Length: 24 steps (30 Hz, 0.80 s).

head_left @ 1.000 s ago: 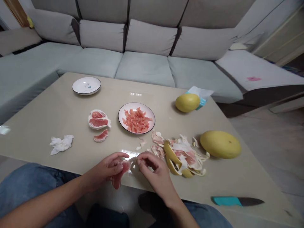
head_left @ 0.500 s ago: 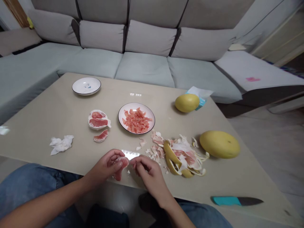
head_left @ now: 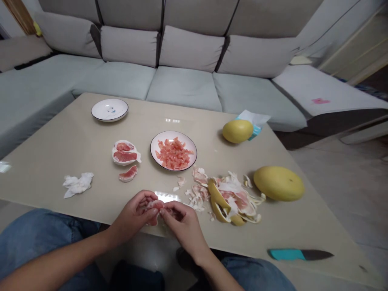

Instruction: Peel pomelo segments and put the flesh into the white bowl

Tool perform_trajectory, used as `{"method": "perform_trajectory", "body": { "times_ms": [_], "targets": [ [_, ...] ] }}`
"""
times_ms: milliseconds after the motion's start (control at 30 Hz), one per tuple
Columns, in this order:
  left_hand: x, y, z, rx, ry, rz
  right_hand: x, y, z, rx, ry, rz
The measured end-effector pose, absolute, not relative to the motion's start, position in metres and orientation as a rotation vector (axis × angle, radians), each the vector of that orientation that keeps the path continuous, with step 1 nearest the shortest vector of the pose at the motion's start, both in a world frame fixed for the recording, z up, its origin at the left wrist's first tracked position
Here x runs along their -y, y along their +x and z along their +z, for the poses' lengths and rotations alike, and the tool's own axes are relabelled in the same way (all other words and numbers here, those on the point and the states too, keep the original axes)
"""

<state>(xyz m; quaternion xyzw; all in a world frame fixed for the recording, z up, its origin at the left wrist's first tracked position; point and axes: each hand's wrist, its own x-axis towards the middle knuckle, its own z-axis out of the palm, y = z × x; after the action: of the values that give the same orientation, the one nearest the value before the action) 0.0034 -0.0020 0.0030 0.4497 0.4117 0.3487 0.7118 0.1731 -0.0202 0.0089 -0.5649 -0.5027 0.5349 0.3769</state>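
A pink pomelo segment (head_left: pixel 154 207) with whitish membrane is held near the table's front edge. My left hand (head_left: pixel 133 214) is closed around it, thumb on top. The fingertips of my right hand (head_left: pixel 182 224) pinch at the segment's right end; the exact bit between them is hidden. Beyond my hands stands a plate (head_left: pixel 154 157) of pink pomelo flesh pieces (head_left: pixel 174 153). Another segment (head_left: pixel 128 173) lies left of it, below a part-peeled pomelo (head_left: pixel 125 153). Yellow peel and membrane (head_left: pixel 233 198) are heaped to the right of my hands.
Two whole pomelos (head_left: pixel 279 183) (head_left: pixel 238 131) sit on the right side, the farther by a tissue pack (head_left: pixel 256 121). A knife (head_left: pixel 300 254) with a turquoise handle lies at the front right edge. A crumpled tissue (head_left: pixel 78 184) and another plate (head_left: pixel 109 110) are on the left.
My right hand has moved left, bringing its fingertips against the segment. The segment has turned in my left hand and shows less of its lower part.
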Motion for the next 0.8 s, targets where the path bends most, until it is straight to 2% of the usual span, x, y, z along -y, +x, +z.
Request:
{"method": "perform_trajectory", "body": {
  "times_ms": [300,500,600,800],
  "targets": [
    [-0.004,0.002,0.011,-0.938,0.829,0.675,0.021,0.184,0.008,1.525,-1.485,1.116],
    [-0.005,-0.002,0.008,-0.821,0.607,0.611,0.004,0.212,-0.003,1.879,-1.494,0.427],
    [-0.006,-0.001,0.009,-0.837,0.596,0.651,-0.001,0.217,-0.006,1.946,-1.529,0.214],
    [-0.006,-0.001,0.011,-0.863,0.605,0.689,0.002,0.214,-0.012,1.934,-1.476,0.335]
  ]
}}
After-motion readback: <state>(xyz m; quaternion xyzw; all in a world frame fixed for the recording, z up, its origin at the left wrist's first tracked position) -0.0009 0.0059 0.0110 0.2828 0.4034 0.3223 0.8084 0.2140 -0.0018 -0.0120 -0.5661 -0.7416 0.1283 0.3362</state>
